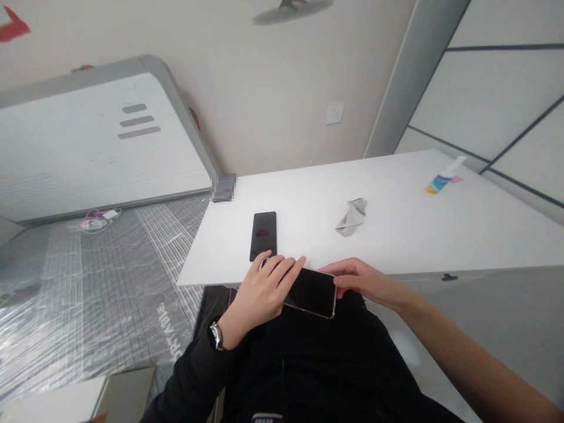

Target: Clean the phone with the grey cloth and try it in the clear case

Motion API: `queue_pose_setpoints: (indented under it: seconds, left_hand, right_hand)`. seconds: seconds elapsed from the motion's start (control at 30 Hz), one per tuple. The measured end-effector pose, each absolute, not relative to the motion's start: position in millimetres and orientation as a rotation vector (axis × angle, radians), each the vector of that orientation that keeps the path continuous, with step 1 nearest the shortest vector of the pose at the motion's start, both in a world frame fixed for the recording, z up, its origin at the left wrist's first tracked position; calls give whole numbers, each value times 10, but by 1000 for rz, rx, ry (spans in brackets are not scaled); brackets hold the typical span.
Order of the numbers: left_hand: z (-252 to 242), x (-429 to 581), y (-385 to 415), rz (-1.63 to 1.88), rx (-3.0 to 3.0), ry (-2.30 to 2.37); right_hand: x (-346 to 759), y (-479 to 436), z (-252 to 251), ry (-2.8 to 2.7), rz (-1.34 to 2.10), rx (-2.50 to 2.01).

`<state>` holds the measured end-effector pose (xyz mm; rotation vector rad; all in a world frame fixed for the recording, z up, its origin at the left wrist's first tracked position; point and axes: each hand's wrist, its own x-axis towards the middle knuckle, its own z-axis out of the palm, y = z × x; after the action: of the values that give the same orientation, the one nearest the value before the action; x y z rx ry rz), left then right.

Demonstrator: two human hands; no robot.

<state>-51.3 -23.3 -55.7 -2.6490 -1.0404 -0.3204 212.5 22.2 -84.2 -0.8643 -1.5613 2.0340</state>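
A smartphone with a dark screen and silver edge sits at the near edge of the white table, held between both hands. My left hand lies over its left end with the fingers curled across the screen. My right hand pinches its right end between thumb and fingers. A second black phone lies flat on the table just beyond my left hand. A wristwatch is on my left wrist.
A crumpled grey cloth lies mid-table. A small spray bottle lies at the far right. A blurred small object sits at the table's far left corner. A plastic-wrapped mattress lies to the left.
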Motion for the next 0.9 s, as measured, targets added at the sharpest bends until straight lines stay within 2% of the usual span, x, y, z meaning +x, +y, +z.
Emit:
queue_pose_setpoints:
  seconds: [0.2,0.67,0.9]
  left_hand:
    - [-473,-580,-132,-201,-2744,-1008]
    - [-369,-694,-49,-272,-2761,-836]
    - [-339,-748,-18,-257,-2762,-785]
  right_hand:
    - [2080,182,-820,-1455,2200,-706]
    - [2023,126,-695,-1547,2193,-611]
    - [1971,27,-670,-1535,2153,-737]
